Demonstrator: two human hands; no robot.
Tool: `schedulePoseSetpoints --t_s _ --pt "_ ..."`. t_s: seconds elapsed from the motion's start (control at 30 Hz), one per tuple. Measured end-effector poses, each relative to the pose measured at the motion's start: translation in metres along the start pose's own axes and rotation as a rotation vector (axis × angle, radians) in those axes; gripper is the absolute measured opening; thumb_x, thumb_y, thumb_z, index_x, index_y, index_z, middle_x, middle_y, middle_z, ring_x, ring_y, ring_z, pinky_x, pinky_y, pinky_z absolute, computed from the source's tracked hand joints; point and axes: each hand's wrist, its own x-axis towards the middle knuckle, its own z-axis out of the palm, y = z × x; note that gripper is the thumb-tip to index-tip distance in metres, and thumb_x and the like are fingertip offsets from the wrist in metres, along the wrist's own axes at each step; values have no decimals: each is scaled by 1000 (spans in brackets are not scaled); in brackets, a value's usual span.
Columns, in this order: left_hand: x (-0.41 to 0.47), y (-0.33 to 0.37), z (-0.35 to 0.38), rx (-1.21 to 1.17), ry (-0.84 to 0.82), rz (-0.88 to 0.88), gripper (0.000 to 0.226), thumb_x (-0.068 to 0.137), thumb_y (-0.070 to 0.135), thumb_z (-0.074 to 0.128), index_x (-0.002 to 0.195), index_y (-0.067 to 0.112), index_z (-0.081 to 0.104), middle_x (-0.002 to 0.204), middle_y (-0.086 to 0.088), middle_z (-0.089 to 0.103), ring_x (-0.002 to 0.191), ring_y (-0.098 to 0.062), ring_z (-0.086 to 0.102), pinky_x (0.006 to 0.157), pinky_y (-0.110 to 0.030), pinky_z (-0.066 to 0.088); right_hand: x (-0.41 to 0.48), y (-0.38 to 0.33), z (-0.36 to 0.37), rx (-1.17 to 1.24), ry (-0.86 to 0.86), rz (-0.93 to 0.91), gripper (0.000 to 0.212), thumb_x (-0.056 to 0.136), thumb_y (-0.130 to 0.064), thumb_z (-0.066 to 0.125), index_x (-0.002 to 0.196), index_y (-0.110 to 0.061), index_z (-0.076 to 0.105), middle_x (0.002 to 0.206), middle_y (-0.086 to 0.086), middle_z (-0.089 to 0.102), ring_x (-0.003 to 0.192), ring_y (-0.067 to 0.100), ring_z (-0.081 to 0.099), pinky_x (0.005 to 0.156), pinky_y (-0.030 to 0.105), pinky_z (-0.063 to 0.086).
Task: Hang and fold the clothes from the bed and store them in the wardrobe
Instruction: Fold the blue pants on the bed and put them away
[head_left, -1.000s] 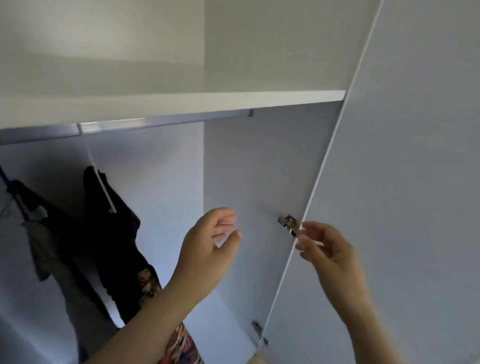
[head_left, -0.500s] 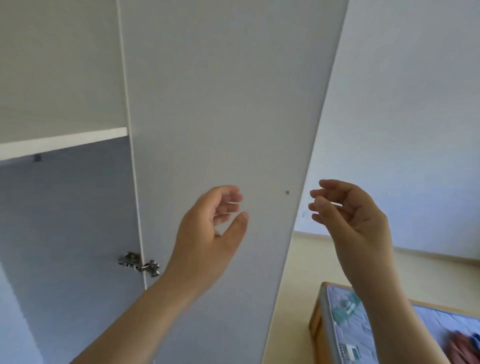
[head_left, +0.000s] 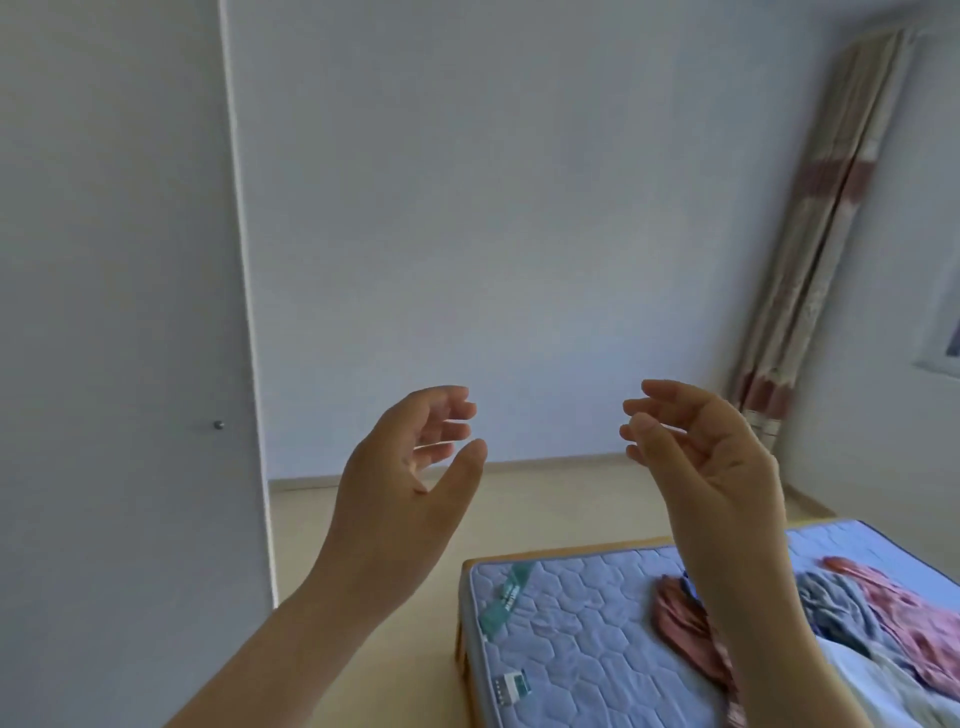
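Both hands are raised in mid-air in front of me, empty. My left hand (head_left: 410, 467) has loosely curved fingers and holds nothing. My right hand (head_left: 696, 452) faces it, fingers relaxed, also holding nothing. Below at the right is the bed (head_left: 571, 623) with a blue quilted mattress. A heap of clothes (head_left: 883, 618) in pink, grey and white lies on it, partly hidden behind my right forearm. The white wardrobe door (head_left: 119, 364) fills the left side, its edge toward me; the wardrobe's inside is out of view.
A white wall (head_left: 493, 234) stands ahead, with beige floor (head_left: 374, 525) between the door and the bed's wooden frame (head_left: 561, 553). A striped curtain (head_left: 826, 223) hangs in the right corner. A small metal stud (head_left: 218, 425) sits on the door.
The view has swung right from the wardrobe's inside and its hanging dark garment, past the door, to the room and bed. Both hands stayed raised and empty.
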Motion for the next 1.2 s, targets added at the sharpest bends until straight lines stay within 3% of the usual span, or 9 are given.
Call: schedulePoseSetpoints --t_s 0.2,0.6,0.83,0.93,1.03,1.2 --pt "35 -31 46 -58 -74 4 32 82 26 61 113 31 60 108 15 67 105 -10 64 90 -26 52 28 34 -27 -76 60 0 21 91 -14 64 106 -27 66 102 -5 73 92 16 70 83 31 57" --pt "131 -114 86 -186 -225 4 32 82 33 59 114 31 59 108 21 66 104 -5 64 90 -22 52 76 100 -1 -224 252 19 22 90 -10 64 105 -25 65 97 -5 73 88 13 70 77 22 57" --pt "174 -154 143 -264 -288 -35 25 89 19 65 112 27 61 107 16 68 100 -4 65 89 -20 52 115 144 -10 -309 323 37 22 89 -13 64 102 -30 65 95 -7 73 86 10 70 74 16 55" --pt "193 -173 176 -269 -319 -36 27 88 14 65 112 27 61 106 17 68 100 -3 65 89 -19 52 137 170 -19 -296 336 37 22 89 -11 64 102 -29 65 96 -6 73 86 10 70 75 19 56" --pt "215 -186 207 -274 -325 -18 25 88 24 65 112 28 61 107 19 67 101 -3 65 89 -17 51 163 195 -30 -257 354 31 23 88 -9 65 102 -27 65 95 -4 73 86 12 70 75 18 56" --pt "260 -203 254 -264 -353 22 26 89 20 65 113 30 61 109 17 67 103 -6 64 90 -23 51 217 225 -50 -255 368 12 22 88 -11 65 105 -26 65 97 -5 73 86 11 70 76 18 55"
